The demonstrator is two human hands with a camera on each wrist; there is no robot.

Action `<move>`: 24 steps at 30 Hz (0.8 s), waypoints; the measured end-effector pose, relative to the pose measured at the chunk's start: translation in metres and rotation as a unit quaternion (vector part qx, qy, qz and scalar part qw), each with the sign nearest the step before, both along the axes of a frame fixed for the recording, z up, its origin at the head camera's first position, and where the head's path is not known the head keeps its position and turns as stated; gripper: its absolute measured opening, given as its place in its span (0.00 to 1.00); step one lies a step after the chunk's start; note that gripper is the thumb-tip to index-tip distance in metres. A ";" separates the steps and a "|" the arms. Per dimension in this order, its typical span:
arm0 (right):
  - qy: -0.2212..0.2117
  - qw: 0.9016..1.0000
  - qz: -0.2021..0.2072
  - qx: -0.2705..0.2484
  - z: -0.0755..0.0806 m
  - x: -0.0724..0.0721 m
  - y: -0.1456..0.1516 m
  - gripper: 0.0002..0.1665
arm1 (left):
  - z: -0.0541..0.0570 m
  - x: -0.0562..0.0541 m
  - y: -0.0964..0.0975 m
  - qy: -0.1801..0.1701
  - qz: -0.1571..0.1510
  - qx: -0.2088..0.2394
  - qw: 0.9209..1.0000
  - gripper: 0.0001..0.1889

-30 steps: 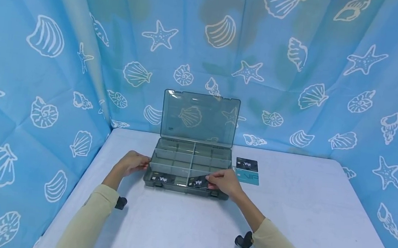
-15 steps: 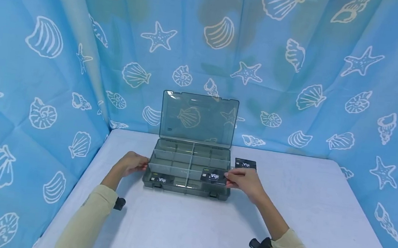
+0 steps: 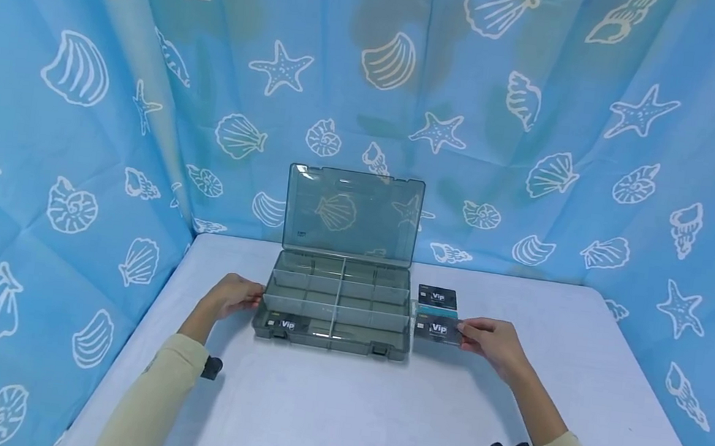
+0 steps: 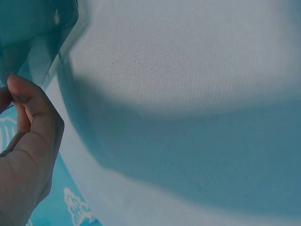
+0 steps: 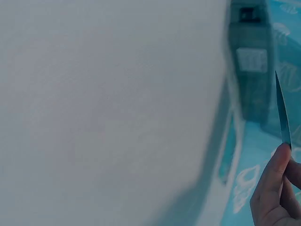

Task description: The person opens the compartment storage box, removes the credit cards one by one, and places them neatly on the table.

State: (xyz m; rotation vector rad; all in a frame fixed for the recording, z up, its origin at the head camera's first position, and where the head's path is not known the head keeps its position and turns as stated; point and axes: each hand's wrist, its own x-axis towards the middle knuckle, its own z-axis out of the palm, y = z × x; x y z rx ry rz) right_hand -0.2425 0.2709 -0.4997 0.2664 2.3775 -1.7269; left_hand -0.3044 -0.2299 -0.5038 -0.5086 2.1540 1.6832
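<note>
My right hand (image 3: 494, 344) pinches a black card with "Vip" print (image 3: 438, 328) between thumb and fingers, just right of the box. In the right wrist view that card (image 5: 282, 110) shows edge-on. A grey see-through compartment box (image 3: 353, 345) stands with its lid (image 3: 353, 215) raised. My left hand (image 3: 233, 296) grips the box's left side, thumb and fingertip together at its edge in the left wrist view. Another black Vip card (image 3: 286, 322) lies in the front left compartment. The front right one holds no card.
Behind the held card, a third black Vip card (image 3: 437, 297) and a teal card (image 3: 438, 312) lie on the white table (image 3: 334, 426); the held card partly covers the teal one. A blue curtain (image 3: 371, 107) with white shells hangs behind and at both sides.
My right hand has lifted the black card out of the front right compartment and carried it right, past the box's side. The left hand stays at the box.
</note>
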 end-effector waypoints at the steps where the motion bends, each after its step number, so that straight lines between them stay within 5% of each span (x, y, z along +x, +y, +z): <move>1: 0.000 1.000 0.000 0.009 -0.003 0.000 0.003 0.22 | 0.000 0.000 0.000 -0.001 -0.001 0.000 1.000 0.17; 13: -0.019 0.987 -0.016 0.156 -0.040 -0.011 0.008 0.19 | 0.000 0.001 -0.001 0.002 -0.008 0.002 1.000 0.17; 24: -0.005 0.958 -0.006 0.287 -0.035 -0.017 -0.010 0.22 | -0.003 0.000 -0.002 -0.004 -0.008 0.001 1.000 0.17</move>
